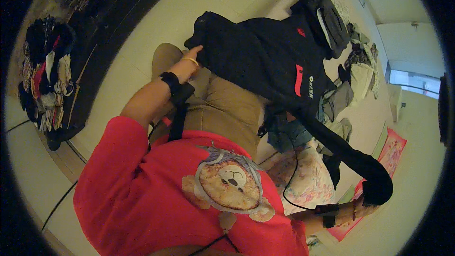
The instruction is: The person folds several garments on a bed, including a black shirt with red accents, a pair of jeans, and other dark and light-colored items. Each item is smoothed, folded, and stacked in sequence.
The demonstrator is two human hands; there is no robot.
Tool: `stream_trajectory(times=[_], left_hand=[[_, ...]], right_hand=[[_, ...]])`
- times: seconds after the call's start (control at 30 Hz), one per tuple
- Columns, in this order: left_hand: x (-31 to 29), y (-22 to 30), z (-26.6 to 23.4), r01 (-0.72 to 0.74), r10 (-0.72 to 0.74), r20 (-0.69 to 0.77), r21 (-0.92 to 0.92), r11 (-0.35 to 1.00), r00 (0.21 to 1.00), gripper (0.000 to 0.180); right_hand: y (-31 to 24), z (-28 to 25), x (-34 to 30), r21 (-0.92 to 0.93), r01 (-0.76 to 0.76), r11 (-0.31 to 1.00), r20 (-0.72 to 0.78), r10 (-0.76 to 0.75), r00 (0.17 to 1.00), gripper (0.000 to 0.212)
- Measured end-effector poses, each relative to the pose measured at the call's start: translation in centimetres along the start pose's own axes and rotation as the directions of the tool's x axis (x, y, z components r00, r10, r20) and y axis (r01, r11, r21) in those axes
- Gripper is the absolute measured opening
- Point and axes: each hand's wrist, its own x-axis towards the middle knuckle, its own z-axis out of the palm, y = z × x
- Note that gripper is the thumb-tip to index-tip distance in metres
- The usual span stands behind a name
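Note:
A black long-sleeved top point(251, 50) with red patches and small white print is stretched out in front of me, partly over the bed. At its near left edge my left hand point(188, 64) grips the cloth, a thumb or finger showing along the hem. One sleeve reaches far to the right, where my right hand point(370, 209) is closed at its end. The bunched cuff hides most of those right fingers. Both wrists carry black straps, and a cable runs to the right one.
Piled clothes point(353, 76) lie on the bed point(277, 12) beyond the top. A floral cushion or cloth point(305, 173) sits below the sleeve. To the left, more clothes point(47, 76) rest on a dark surface. A pink-red patterned cloth point(391, 151) is at far right.

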Motion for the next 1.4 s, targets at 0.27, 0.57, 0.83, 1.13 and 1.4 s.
stream_trajectory(times=[0.27, 0.57, 0.83, 1.13, 1.4], left_hand=[[-10.8, 13.1, 6.8, -0.176, 0.318, 0.39, -0.357, 0.917, 0.864, 0.022], [-22.6, 14.9, 7.4, -0.529, 0.567, 0.641, -0.281, 0.801, 0.518, 0.021], [-24.7, 10.2, -5.3, -0.592, 0.455, 0.54, 0.104, 0.799, 0.709, 0.031], [-11.3, 5.3, -15.0, -0.441, 0.398, 0.237, 0.695, 0.567, 0.886, 0.041], [-14.4, 4.8, -16.2, -0.372, -0.057, 0.401, 0.886, 0.276, 0.914, 0.049]], right_hand=[[-1.6, 1.6, 1.5, -0.046, 0.068, 0.997, -0.015, -0.069, 0.997, 0.043], [-6.4, -2.2, 0.9, -0.103, 0.188, 0.977, -0.107, -0.199, 0.974, 0.043], [-3.1, -2.2, -0.1, -0.101, 0.101, 0.99, -0.073, -0.109, 0.991, 0.043], [0.6, 2.9, 1.7, -0.034, 0.036, 0.999, 0.063, -0.033, 0.997, 0.043], [0.9, 4.1, 2.6, -0.013, 0.037, 0.999, 0.088, -0.036, 0.995, 0.043]])
